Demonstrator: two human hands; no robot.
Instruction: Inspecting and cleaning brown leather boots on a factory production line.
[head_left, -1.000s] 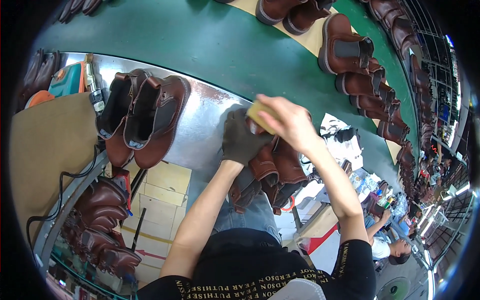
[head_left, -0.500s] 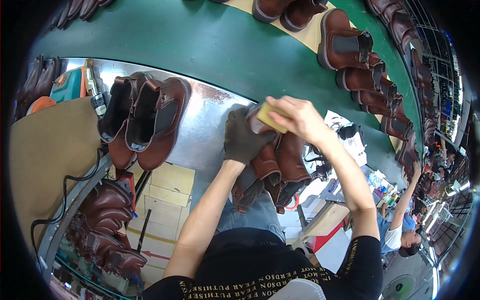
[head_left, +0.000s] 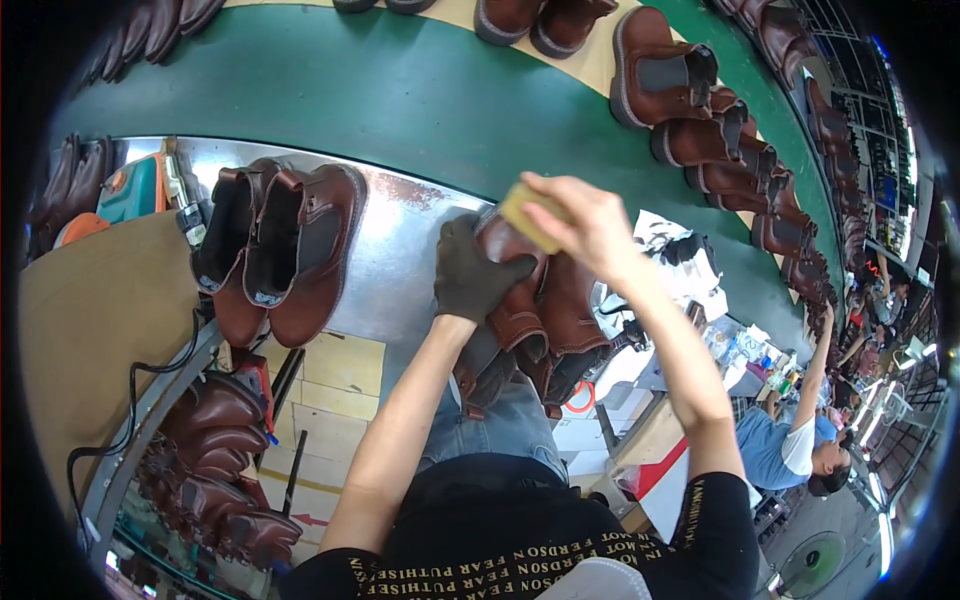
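Over the toe of the left boot, my right hand is closed narrow on a yellow block, thumb and fingers pinching it. The block lies at 9 o'clock from that palm, its long axis from 11 to 5; whether it touches the leather I cannot tell. My left hand, in a dark glove, holds the same boot, thumb across the instep, fingers along its left side. That boot runs from 6 o'clock, near my lap, to a toe just short of 12, and its toe is near both hands. Just beside it, toward 3, lies the right boot.

At 9 o'clock from my glove a finished-looking pair has open mouths showing dark lining. More boots are stacked at 8. From my right hand, a row of boots lines the green table at 2.
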